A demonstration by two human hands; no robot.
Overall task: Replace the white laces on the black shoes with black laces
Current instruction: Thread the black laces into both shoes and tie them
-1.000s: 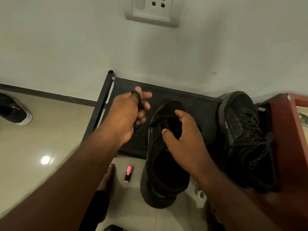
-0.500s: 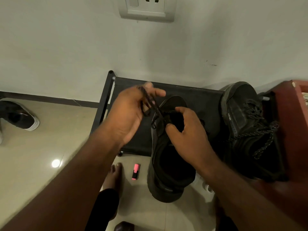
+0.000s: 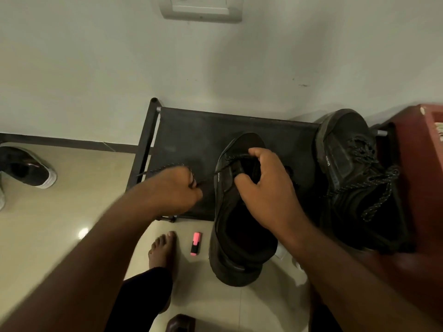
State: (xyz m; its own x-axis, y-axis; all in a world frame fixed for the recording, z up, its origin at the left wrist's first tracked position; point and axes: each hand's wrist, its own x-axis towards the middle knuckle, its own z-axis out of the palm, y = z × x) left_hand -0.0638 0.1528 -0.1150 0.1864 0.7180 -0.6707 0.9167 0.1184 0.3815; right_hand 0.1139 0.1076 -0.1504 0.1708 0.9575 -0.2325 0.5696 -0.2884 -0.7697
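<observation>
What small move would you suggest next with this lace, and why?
Probably bring the black lace toward the next eyelet: the left hand holds it stretched taut left of the shoe, which the right hand steadies.

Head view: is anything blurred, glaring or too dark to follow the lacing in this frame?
Head view: the left hand and its forearm are motion-smeared, while the right hand and the black shoe are sharp. Head view: the light is dim and warm, so the black lace barely separates from the dark rack. Head view: one small glare spot on the floor tile.
</observation>
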